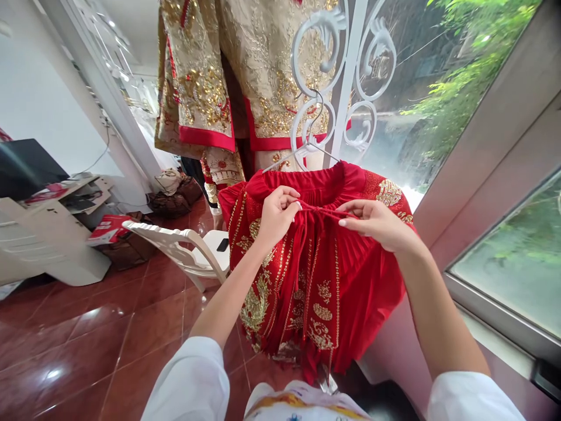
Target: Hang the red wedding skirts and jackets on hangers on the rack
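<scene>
In the head view, a bright red pleated fabric skirt with gold embroidery (323, 275) hung at the centre, spreading down towards six o'clock. A thin red fabric cord (322, 210) ran sideways across the front of its gathered waistband. At the cord's middle, the strands met in a small twist; whether it was a full knot, I could not tell.

The left hand (278, 213), near the centre, had its thumb and forefinger closed on the cord, the other fingers curled. The right hand (372, 222), at three o'clock, pinched the cord's other side between thumb and fingers, the fingers fairly straight.

A thin grey metal hanger (313, 126) rose from the waistband towards one o'clock, its hook at the white curled metal scrollwork (357, 70). At twelve o'clock hung a cream-and-gold beaded garment with red hems (272, 70). Between eight and nine o'clock, a white slatted-back chair (175, 242) bore a flat black phone (223, 245) on its seat, above glossy red-brown floor tiles (144, 310).
</scene>
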Available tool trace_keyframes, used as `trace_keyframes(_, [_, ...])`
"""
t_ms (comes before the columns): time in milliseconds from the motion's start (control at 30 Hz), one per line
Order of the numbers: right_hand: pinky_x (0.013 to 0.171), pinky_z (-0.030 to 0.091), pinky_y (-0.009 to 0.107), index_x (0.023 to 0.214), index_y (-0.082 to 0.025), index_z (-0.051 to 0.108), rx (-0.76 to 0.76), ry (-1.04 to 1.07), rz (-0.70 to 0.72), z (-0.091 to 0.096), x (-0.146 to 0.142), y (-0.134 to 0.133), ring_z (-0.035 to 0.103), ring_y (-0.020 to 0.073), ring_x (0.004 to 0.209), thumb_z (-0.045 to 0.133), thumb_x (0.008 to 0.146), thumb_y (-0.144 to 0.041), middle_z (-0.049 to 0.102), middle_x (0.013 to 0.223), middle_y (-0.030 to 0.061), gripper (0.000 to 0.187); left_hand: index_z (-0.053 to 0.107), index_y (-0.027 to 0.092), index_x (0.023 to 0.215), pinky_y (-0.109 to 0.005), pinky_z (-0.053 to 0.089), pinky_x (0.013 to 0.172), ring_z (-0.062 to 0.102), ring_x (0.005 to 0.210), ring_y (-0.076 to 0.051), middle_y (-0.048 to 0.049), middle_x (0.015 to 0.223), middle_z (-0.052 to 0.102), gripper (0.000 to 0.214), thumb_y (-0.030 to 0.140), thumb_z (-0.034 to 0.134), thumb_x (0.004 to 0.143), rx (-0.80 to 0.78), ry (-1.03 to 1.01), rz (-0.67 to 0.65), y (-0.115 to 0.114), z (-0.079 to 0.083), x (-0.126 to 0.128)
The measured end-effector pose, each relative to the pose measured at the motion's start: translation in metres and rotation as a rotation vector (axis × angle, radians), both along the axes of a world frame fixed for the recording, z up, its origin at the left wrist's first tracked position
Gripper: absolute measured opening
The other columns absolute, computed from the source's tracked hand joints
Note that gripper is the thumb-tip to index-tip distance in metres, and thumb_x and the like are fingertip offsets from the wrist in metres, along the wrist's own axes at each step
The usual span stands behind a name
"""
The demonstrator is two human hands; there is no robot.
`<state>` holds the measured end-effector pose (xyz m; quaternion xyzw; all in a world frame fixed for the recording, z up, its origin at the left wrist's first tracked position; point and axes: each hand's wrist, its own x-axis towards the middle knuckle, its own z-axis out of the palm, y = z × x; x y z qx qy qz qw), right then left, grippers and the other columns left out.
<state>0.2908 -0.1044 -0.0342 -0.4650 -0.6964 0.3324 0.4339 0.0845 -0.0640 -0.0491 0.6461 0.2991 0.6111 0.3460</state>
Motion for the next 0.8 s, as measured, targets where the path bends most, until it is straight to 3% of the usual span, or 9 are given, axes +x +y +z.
trace_keyframes(67, [0.047, 0.031, 0.022, 0.075, -0.016, 0.064, 0.218, -0.056, -0.166, -0.006, -0.002, 0.001, 0.042, 0.0093, 0.054, 0.063, 0.067, -0.027, 0.054, 0.065, 0.0011, 0.013, 0.053, 0.016, 0.078, -0.017, 0.037, 0.043, 0.044, 0.046, -0.005, 0.0036, 0.062, 0.056, 0.009, 0.015, 0.056, 0.07, 0.007, -0.02, -0.021, 0.0, 0.0, 0.001])
trace_keyframes(133, [0.048, 0.032, 0.024, 0.072, -0.017, 0.063, 0.314, 0.051, -0.289, -0.007, -0.004, 0.002, 0.043, 0.0109, 0.055, 0.06, 0.069, -0.027, 0.053, 0.064, 0.0015, 0.01, 0.054, 0.017, 0.077, -0.017, 0.037, 0.042, 0.044, 0.045, -0.005, 0.0036, 0.06, 0.056, 0.007, 0.018, 0.057, 0.071, -0.002, -0.042, -0.04, 0.001, -0.001, 0.0])
trace_keyframes(200, [0.044, 0.03, 0.024, 0.071, -0.019, 0.06, 0.208, 0.233, -0.244, -0.004, -0.002, 0.003, 0.04, 0.0106, 0.05, 0.059, 0.068, -0.029, 0.048, 0.058, -0.0001, 0.011, 0.053, 0.017, 0.076, -0.018, 0.035, 0.041, 0.043, 0.044, -0.005, 0.004, 0.057, 0.055, 0.007, 0.022, 0.058, 0.072, -0.02, -0.053, -0.041, 0.0, -0.001, -0.001])
trace_keyframes(300, [0.04, 0.027, 0.024, 0.062, -0.02, 0.052, -0.018, 0.394, -0.025, 0.004, 0.005, 0.005, 0.037, 0.0101, 0.047, 0.054, 0.066, -0.033, 0.046, 0.058, 0.0006, 0.014, 0.054, 0.017, 0.076, -0.018, 0.032, 0.04, 0.041, 0.042, -0.005, 0.0041, 0.056, 0.055, 0.01, 0.024, 0.059, 0.072, -0.045, -0.036, -0.029, -0.001, 0.0, -0.004])
trace_keyframes(367, [0.039, 0.025, 0.025, 0.052, -0.02, 0.043, -0.074, 0.317, 0.002, 0.007, 0.01, 0.005, 0.034, 0.0097, 0.045, 0.049, 0.067, -0.034, 0.043, 0.054, 0.0007, 0.021, 0.054, 0.017, 0.076, -0.018, 0.032, 0.041, 0.042, 0.043, -0.005, 0.0034, 0.056, 0.056, 0.011, 0.025, 0.06, 0.072, -0.049, -0.008, -0.022, -0.002, 0.0, -0.005])
trace_keyframes(500, [0.04, 0.014, 0.026, 0.043, -0.021, 0.022, 0.021, -0.177, -0.278, 0.011, 0.016, 0.0, 0.017, 0.0067, 0.041, 0.055, 0.069, -0.033, 0.019, 0.042, -0.0047, 0.043, 0.054, 0.016, 0.074, -0.019, 0.032, 0.043, 0.043, 0.044, -0.005, 0.0042, 0.055, 0.054, 0.011, 0.024, 0.061, 0.071, -0.033, 0.035, 0.011, -0.004, 0.0, -0.007])
trace_keyframes(567, [0.041, 0.014, 0.026, 0.044, -0.02, 0.026, 0.076, -0.266, -0.299, 0.014, 0.017, -0.005, 0.017, 0.0068, 0.042, 0.058, 0.071, -0.037, 0.021, 0.043, -0.0046, 0.045, 0.053, 0.016, 0.073, -0.019, 0.03, 0.043, 0.041, 0.044, -0.005, 0.0051, 0.053, 0.052, 0.011, 0.024, 0.061, 0.071, -0.031, 0.042, 0.02, -0.004, 0.0, -0.007])
trace_keyframes(700, [0.05, 0.037, 0.025, 0.056, -0.02, 0.048, 0.126, 0.109, -0.012, 0.018, 0.01, -0.007, 0.045, 0.0116, 0.057, 0.061, 0.07, -0.046, 0.05, 0.065, 0.0018, 0.033, 0.054, 0.016, 0.074, -0.019, 0.031, 0.043, 0.041, 0.046, -0.005, 0.0046, 0.055, 0.051, 0.012, 0.026, 0.061, 0.072, -0.031, 0.039, 0.021, -0.004, 0.001, -0.006])
trace_keyframes(800, [0.056, 0.045, 0.028, 0.054, -0.021, 0.042, 0.042, 0.405, 0.017, 0.012, 0.002, 0.0, 0.049, 0.0136, 0.06, 0.059, 0.07, -0.047, 0.05, 0.065, 0.0029, 0.036, 0.054, 0.017, 0.074, -0.02, 0.03, 0.043, 0.039, 0.046, -0.005, 0.0045, 0.055, 0.05, 0.014, 0.028, 0.062, 0.072, -0.015, 0.043, 0.041, -0.003, 0.001, -0.005])
